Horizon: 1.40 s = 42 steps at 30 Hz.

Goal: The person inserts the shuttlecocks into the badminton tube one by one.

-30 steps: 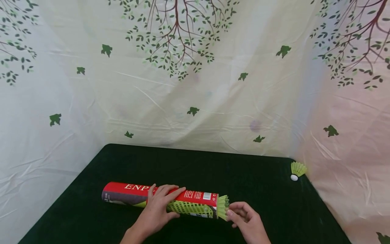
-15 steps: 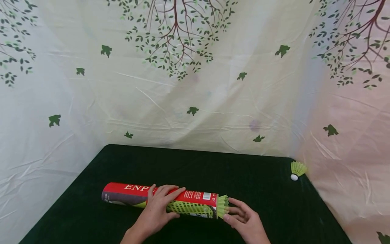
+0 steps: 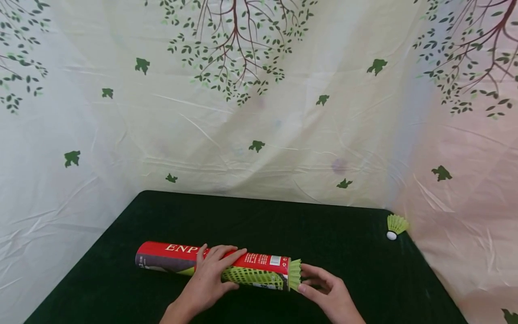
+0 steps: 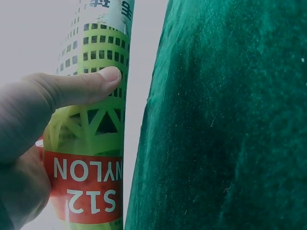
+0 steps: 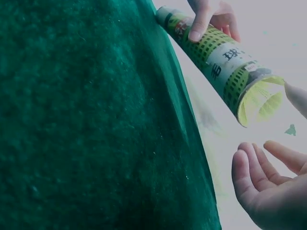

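A red, grey and green shuttlecock tube (image 3: 259,261) lies on its side on the dark green table. My left hand (image 3: 208,279) holds it around the middle, with the thumb on its near side. In the left wrist view, the thumb (image 4: 91,88) presses on the tube's printed grid pattern. From the tube's right end sticks the yellow-green skirt of a shuttlecock (image 3: 295,274). My right hand (image 3: 329,290) is at that skirt, fingers loosely bent and spread apart. In the right wrist view, one fingertip (image 5: 295,96) is at the rim, while the other fingers stand apart from it.
Another yellow-green shuttlecock with a white base (image 3: 395,226) lies at the table's far right corner. Behind the green-covered table (image 3: 344,234) hangs a pale cloth (image 3: 202,148) printed with branches and birds.
The right hand's fingers, closer together at the skirt's edge earlier, have spread apart and moved slightly left. The skirt sticks out a little less. The left hand and tube stay in place.
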Each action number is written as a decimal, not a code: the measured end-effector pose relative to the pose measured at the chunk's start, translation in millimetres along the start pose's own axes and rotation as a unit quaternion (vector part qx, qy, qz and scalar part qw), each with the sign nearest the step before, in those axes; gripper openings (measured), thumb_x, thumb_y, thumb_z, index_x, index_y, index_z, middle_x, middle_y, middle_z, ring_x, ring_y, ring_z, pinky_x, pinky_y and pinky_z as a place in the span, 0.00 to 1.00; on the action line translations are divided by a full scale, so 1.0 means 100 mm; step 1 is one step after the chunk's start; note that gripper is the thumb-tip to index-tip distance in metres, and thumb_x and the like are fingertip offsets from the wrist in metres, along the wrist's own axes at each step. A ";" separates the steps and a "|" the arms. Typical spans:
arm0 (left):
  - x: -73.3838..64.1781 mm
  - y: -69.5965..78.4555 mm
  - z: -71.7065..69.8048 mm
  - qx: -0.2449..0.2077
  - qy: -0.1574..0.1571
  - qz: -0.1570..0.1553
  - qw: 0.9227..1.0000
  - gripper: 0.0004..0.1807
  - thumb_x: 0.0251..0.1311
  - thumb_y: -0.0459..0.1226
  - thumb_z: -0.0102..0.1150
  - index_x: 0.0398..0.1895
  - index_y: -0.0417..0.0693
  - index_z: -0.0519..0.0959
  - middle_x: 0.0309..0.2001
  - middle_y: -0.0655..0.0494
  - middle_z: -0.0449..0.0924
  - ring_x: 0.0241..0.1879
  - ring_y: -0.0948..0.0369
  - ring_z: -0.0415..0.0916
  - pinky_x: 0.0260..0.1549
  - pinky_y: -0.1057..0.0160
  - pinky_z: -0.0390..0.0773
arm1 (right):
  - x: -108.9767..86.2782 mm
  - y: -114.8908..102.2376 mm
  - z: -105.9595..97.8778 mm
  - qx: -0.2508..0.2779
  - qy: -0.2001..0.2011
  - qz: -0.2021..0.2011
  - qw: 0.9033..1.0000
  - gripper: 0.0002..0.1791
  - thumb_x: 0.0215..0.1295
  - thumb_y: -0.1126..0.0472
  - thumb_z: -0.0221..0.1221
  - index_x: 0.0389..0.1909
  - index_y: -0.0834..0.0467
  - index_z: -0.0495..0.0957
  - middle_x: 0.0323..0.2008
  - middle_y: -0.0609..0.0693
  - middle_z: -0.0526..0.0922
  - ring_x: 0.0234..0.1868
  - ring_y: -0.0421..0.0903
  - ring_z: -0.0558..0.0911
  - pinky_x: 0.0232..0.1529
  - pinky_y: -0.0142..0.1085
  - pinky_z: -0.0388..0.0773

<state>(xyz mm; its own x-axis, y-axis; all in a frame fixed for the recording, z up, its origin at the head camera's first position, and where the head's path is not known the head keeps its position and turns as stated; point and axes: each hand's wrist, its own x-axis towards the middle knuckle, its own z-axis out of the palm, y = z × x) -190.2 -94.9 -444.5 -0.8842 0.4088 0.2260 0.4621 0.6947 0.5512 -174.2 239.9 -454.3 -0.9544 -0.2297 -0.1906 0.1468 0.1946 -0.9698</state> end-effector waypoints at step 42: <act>0.05 -0.05 0.00 0.000 -0.009 0.003 1.000 0.49 0.46 0.40 0.77 0.72 0.77 0.66 0.65 0.56 0.69 0.65 0.48 0.64 0.63 0.26 0.38 | 0.17 -0.11 0.07 0.017 -0.079 -0.011 0.997 0.37 0.63 0.56 0.67 0.72 0.60 0.66 0.56 0.59 0.77 0.53 0.55 0.81 0.51 0.46 0.82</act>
<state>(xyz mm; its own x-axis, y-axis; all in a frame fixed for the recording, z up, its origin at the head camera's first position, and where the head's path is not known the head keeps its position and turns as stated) -196.5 -96.4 -446.1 -0.8802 0.4234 0.2146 0.4671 0.6918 0.5506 -189.9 227.4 -447.6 -0.9049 -0.3819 -0.1880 0.1376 0.1555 -0.9782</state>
